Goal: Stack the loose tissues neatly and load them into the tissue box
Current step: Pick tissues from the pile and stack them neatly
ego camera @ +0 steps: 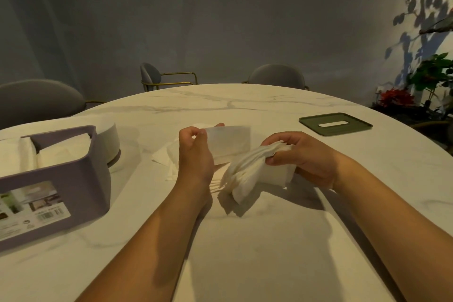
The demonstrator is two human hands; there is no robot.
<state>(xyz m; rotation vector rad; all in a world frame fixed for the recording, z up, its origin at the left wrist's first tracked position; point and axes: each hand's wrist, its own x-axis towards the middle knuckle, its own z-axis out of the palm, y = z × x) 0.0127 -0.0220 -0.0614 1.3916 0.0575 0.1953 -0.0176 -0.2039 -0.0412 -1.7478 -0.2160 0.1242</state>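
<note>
1. The left hand (196,154) pinches one sheet (231,141) by its left edge, thumb and fingers closed on it. The sheet is held up flat above the table (269,240).
2. The right hand (304,157) has its fingers curled round one end of a bundle (252,174) of tissues. The free end fans out and droops toward the table.
3. Key relation: the sheet lies just left of and beyond the bundle, and its lower right corner looks to meet the bundle's top. The sheet's long axis runs left to right. The bundle's runs slantwise from the right hand down toward the person, so the sheet likely needs turning to match before it is laid on.
4. More loose tissues (164,157) lie on the table behind the left hand, which is the nearer one to them.
5. A purple box (81,179), far left, holds tissues; a white tub (110,140) stands behind it. A green slotted lid (311,121) lies well to the right. I cannot tell which body the lid fits.
6. The purple box carries a label (36,206) with small pictures and a barcode; its writing is too small to read.
</note>
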